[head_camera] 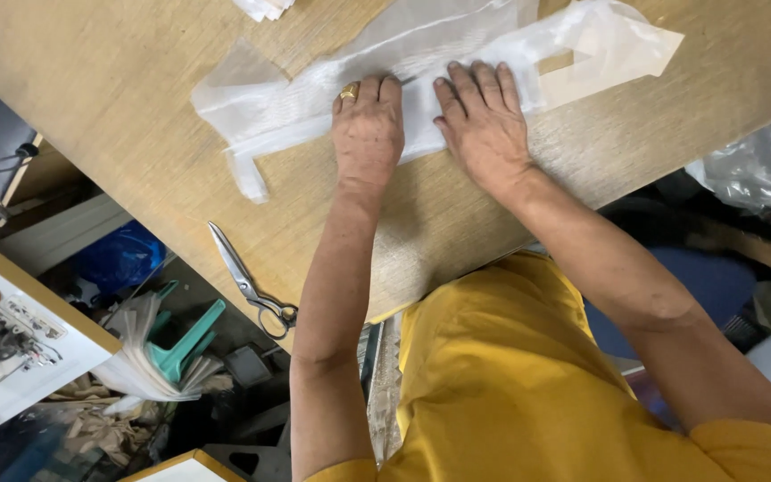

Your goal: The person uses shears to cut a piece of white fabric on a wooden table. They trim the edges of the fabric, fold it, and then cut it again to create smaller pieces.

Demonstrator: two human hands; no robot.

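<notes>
Both hands lie flat on a strip of sheer white fabric spread across the wooden desk. The step in hand looks like smoothing or pressing the cloth down along a fold or edge, judging by the palms-down posture.

The left hand rests with its fingers held together and extended, not curled around anything; a gold ring sits on one of them. The right hand lies just beside it, its fingers slightly fanned and likewise flat. Neither hand grips the fabric: each only presses it against the desk with the pads and palm. The two hands are close but apart, with a narrow gap of cloth between them.

The fabric runs out beyond the fingertips and to both sides of them. Past the left hand's fingers it ends in a folded corner with a narrow tab hanging toward the desk edge; past the right hand's fingers lies a paler, stiffer-looking piece, partly overlapping the cloth.

Any next move, as I judge it, calls for even pressure and a slow slide outward, since such thin material will bunch or shift easily.

A pair of scissors lies well behind the left wrist, near the desk edge, untouched.
</notes>
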